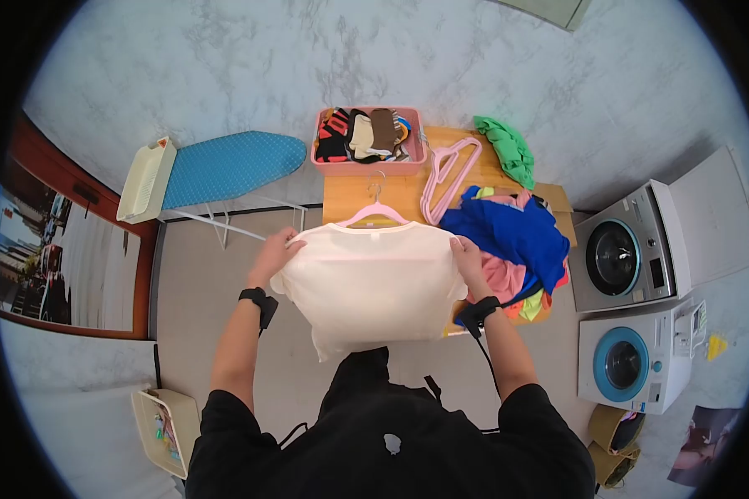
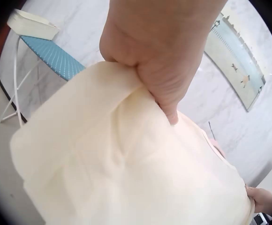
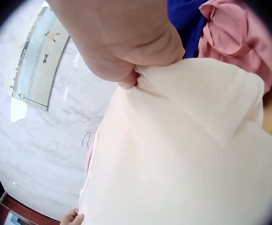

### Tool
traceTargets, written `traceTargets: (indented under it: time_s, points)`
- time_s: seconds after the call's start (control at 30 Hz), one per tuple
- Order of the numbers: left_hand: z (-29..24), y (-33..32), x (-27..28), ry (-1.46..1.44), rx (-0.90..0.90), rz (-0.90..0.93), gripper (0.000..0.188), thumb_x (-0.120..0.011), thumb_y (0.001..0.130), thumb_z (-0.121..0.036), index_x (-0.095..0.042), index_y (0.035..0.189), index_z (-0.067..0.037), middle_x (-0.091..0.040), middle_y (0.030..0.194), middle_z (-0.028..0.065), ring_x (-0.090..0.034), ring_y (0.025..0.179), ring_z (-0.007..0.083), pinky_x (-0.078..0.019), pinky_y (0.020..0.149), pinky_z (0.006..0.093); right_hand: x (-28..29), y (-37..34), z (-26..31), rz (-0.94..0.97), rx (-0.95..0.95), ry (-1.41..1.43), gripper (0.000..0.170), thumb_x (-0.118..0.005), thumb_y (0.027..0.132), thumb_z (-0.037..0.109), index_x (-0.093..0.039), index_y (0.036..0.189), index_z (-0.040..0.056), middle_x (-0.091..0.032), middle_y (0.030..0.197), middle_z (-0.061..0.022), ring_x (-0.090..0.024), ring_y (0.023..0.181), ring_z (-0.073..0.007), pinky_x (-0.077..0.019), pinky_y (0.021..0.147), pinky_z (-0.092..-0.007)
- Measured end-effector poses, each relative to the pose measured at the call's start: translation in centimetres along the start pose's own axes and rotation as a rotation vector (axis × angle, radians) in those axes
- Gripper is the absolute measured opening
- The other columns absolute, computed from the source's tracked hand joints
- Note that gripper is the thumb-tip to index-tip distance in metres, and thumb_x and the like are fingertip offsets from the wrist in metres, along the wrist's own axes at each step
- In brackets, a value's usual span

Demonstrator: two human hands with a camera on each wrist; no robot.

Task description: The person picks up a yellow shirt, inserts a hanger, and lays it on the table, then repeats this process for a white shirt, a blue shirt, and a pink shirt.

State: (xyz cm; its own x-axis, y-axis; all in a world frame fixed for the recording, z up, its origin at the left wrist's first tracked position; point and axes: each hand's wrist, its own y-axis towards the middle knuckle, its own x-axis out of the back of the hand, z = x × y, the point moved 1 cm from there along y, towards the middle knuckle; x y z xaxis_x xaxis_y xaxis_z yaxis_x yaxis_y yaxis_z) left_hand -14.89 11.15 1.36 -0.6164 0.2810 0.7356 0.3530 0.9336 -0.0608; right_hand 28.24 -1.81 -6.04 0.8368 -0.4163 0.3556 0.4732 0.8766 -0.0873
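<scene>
A cream T-shirt [image 1: 374, 291] is spread between both hands, with a pink hanger [image 1: 376, 213] inside its neck and the metal hook pointing up. My left hand [image 1: 275, 254] pinches the shirt at its left shoulder, thumb on the front of the cloth. At the opposite shoulder my right hand [image 1: 468, 259] pinches the fabric in the same way. In the left wrist view the sleeve hangs below the left hand [image 2: 159, 61]. The right wrist view shows the right hand [image 3: 126, 51] gathering small folds at the shoulder seam.
On the wooden table [image 1: 341, 195] stand a pink basket [image 1: 366, 169] of folded clothes, pink hangers [image 1: 451, 179] and a heap of clothes topped by a blue garment [image 1: 516, 237]. A green cloth [image 1: 508, 152] lies behind. An ironing board [image 1: 233, 166] is left; washing machines [image 1: 624, 358] stand right.
</scene>
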Motion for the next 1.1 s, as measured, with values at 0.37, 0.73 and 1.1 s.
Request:
traceTargets:
  time_s: [0.37, 0.73, 1.1]
  points:
    - [10.9, 10.2, -10.5, -0.03, 0.071, 0.147, 0.027, -0.069, 0.083, -0.023, -0.06, 0.095, -0.001, -0.065, 0.091, 0.0173, -0.062, 0.086, 0.035, -0.0481, 0.074, 0.0389, -5.6, 7.4, -8.2, -0.072, -0.21, -0.418, 0.03, -0.061, 0.088, 0.03, -0.068, 0.106, 0.0067, -0.067, 0.099, -0.0219, -0.065, 0.095, -0.0374, -0.0503, 0.084, -0.0408]
    - [5.2, 6.5, -15.4, 0.519, 0.197, -0.177, 0.037, -0.059, 0.083, -0.007, -0.049, 0.118, -0.011, -0.052, 0.122, 0.0099, -0.048, 0.116, 0.0332, -0.0347, 0.095, 0.0534, -2.4, 4.6, 0.6, -0.096, 0.359, -0.422, 0.034, -0.067, 0.08, 0.009, -0.062, 0.113, 0.0062, -0.057, 0.117, -0.0182, -0.054, 0.109, -0.0376, -0.0435, 0.095, -0.0422]
    - [-1.8, -7.4, -24.6, -0.005, 0.317, 0.287, 0.034, -0.062, 0.083, -0.022, -0.059, 0.113, -0.008, -0.061, 0.116, 0.0154, -0.057, 0.109, 0.0342, -0.0465, 0.091, 0.0458, 21.5, 4.0, -0.3, -0.29, 0.245, -0.83, 0.023, -0.073, 0.078, 0.021, -0.072, 0.096, 0.0074, -0.063, 0.085, -0.009, -0.063, 0.085, -0.0242, -0.0455, 0.087, -0.0434]
